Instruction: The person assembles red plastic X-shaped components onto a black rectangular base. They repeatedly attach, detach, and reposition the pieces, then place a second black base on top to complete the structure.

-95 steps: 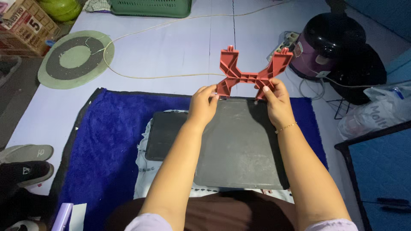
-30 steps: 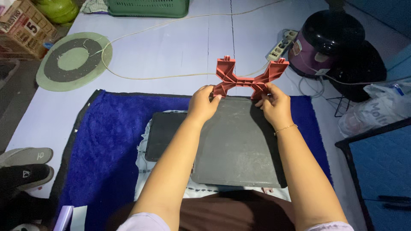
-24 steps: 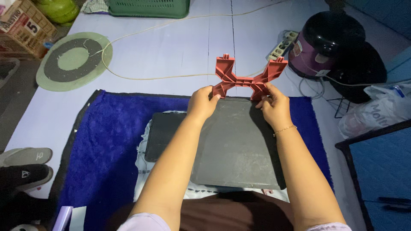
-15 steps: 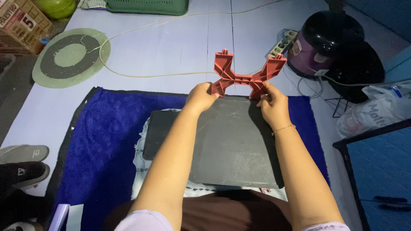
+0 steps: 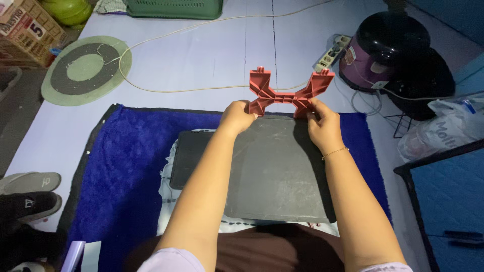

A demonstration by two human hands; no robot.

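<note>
Since the earlier frames the red plastic bracket (image 5: 289,94) has risen slightly and stands more upright at the far edge of the dark slab (image 5: 275,171). The left hand (image 5: 237,117) is clamped on its lower left foot, and the right hand (image 5: 322,126), with a thin bracelet at the wrist, pinches its lower right foot. The slab lies on a white cloth (image 5: 166,189) over a blue rug (image 5: 128,166) on the floor. Beyond the bracket run a pale cord (image 5: 166,90) and a power strip (image 5: 333,52); a dark rice cooker (image 5: 390,50) stands to the right, a round green mat (image 5: 85,68) far left.
</note>
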